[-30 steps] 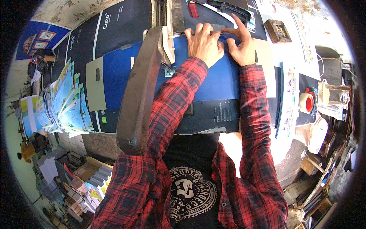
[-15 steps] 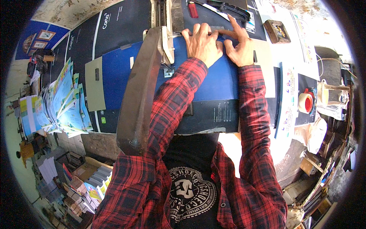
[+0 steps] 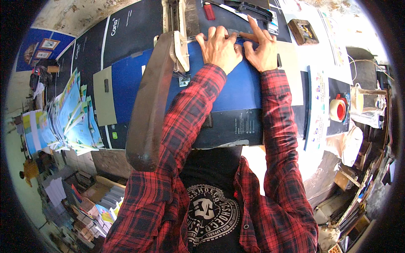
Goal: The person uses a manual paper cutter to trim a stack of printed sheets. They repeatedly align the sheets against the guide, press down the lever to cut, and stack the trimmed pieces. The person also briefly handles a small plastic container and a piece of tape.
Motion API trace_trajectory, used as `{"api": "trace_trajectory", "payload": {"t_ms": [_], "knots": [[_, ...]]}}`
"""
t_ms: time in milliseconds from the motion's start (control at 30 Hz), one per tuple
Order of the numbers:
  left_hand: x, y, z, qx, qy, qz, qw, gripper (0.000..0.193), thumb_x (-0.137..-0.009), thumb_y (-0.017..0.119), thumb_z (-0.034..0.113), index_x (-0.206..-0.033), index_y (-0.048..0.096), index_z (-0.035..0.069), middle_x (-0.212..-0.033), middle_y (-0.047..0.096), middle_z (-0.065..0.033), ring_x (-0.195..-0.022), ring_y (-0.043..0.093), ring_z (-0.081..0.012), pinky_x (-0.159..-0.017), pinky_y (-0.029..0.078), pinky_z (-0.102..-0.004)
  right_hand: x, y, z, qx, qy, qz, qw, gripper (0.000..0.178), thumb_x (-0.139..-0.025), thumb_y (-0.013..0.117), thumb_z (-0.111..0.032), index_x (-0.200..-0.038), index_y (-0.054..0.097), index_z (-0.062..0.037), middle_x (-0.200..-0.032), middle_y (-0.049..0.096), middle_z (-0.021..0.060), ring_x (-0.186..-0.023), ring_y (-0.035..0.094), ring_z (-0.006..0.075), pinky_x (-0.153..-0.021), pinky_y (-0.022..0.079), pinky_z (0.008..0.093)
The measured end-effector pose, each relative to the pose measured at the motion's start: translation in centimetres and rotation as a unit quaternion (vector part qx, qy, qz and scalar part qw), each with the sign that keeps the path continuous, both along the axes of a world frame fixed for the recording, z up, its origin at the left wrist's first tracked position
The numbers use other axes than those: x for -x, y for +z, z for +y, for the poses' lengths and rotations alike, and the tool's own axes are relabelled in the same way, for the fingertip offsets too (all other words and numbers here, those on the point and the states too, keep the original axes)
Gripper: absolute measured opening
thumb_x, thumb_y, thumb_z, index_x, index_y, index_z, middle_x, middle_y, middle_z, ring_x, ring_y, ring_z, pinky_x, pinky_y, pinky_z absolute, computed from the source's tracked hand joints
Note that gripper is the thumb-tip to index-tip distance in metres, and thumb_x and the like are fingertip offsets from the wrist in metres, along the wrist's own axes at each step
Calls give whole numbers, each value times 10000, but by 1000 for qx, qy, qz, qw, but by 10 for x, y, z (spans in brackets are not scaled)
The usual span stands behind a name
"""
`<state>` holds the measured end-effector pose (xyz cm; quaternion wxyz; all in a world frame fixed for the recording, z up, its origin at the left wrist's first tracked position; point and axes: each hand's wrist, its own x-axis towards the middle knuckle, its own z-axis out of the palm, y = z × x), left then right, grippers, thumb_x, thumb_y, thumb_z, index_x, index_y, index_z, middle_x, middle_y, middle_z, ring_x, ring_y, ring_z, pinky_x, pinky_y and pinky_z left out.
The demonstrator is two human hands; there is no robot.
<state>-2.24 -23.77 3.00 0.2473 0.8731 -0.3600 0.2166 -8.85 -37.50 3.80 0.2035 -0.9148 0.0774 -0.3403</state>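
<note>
My left hand (image 3: pixel 220 49) rests palm down near the far edge of a blue sheet (image 3: pixel 238 90), its fingers bent and spread. Close beside it on the right, my right hand (image 3: pixel 262 49) lies on the same edge, the index finger stretched away from me. Both hands look free of any held thing; what lies under their fingertips is partly hidden. Left of my left forearm stands a large stapler-like press with a long brown lever handle (image 3: pixel 148 105), reaching toward me above the sheet. Its pale metal head (image 3: pixel 181 52) is over the blue surface.
A fan of printed papers (image 3: pixel 69 120) stands at the left edge. On the right lie a stack of printed strips (image 3: pixel 314 109), a red-cored tape roll (image 3: pixel 337 110) and a wooden box (image 3: pixel 303 32). A red piece (image 3: pixel 209 12) and a black tool (image 3: pixel 255 10) lie beyond my hands.
The whole view has shifted slightly. Both hands keep nearly the same place and pose on the blue sheet's far edge.
</note>
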Motion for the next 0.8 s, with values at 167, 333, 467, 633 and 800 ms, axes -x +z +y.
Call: {"api": "trace_trajectory", "payload": {"t_ms": [167,333,467,633,800], "knots": [[0,1,0,-12,12,-4,1000,306,-677,663,278,-946,790,202,-981,591,-15,-1020,514,-216,-891,311,-471,0,-1,-2,0,-2,9,1000,680,-735,604,-165,-1412,546,-145,-873,764,-57,-817,597,153,-814,428,333],[-1,1,0,-24,33,4,999,309,-692,643,284,-947,793,196,-980,610,-27,-1027,517,-223,-905,317,-484,1,1,0,-1,-5,9,1000,689,-725,606,-158,-1411,546,-145,-866,762,-66,-816,596,155,-801,430,329],[0,3,0,-31,57,7,998,346,-692,646,280,-996,783,189,-1034,600,-35,-1045,512,-238,-921,318,-489,1,-1,-1,6,-4,0,1000,693,-714,605,-155,-1405,552,-142,-872,761,-66,-814,594,157,-789,432,332],[-2,4,0,22,-3,-23,999,380,-696,663,274,-1052,764,187,-1122,570,-42,-1106,489,-248,-930,312,-486,1,1,0,-1,8,-8,1000,678,-717,601,-163,-1393,562,-131,-908,758,-39,-822,592,179,-791,438,347],[1,5,0,-13,-9,-7,1000,355,-705,662,268,-1036,764,190,-1142,569,-41,-1139,477,-241,-945,298,-482,1,-1,-3,-2,26,-11,1000,675,-737,588,-178,-1408,544,-122,-944,753,-17,-859,583,202,-816,432,354]]}}
